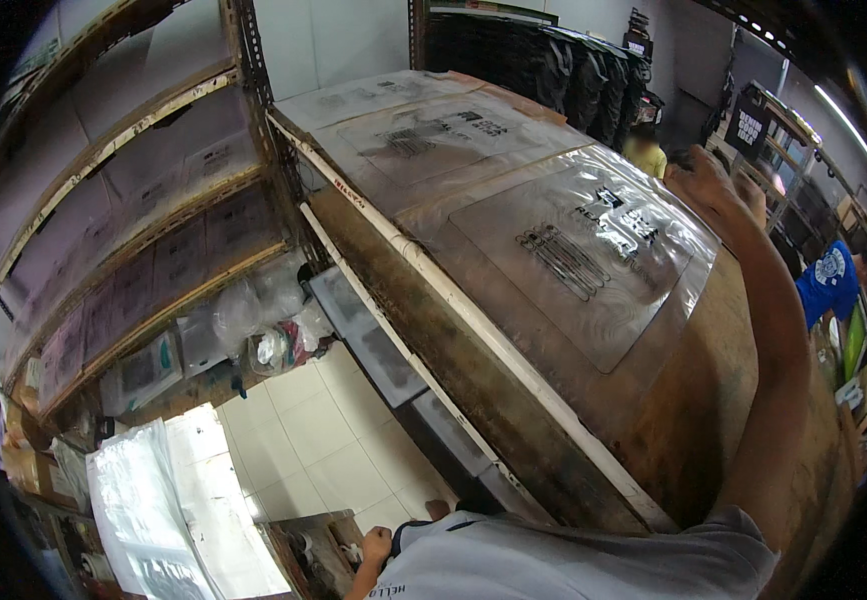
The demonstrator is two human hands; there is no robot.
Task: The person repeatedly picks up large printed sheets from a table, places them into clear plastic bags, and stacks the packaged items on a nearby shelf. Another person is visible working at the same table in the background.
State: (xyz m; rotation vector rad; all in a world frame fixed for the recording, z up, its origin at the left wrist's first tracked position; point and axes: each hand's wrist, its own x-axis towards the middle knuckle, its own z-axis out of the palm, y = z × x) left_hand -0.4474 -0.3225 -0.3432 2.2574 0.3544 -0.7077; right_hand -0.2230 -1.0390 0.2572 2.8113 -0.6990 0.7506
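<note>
My right arm stretches up along the right side of the wooden table (723,330). My right hand (705,187) is raised past the table's far right corner, its fingers bent inward; whatever they may hold is hidden. Just left of it lies a clear plastic bag (563,250) with black print, flat on the table. More printed clear bags (433,138) lie behind it, overlapping. Low by my body, my left hand (377,544) is curled closed with nothing visible in it, close to a wooden rack (318,550) with rolls inside.
Shelves (133,210) with stacked plastic sheets stand at left. Grey bins (378,345) sit under the table edge. Shiny sheets (148,510) lie at lower left. Black bags (573,85) hang behind the table. A person in blue (823,282) and another in yellow (645,158) are beyond.
</note>
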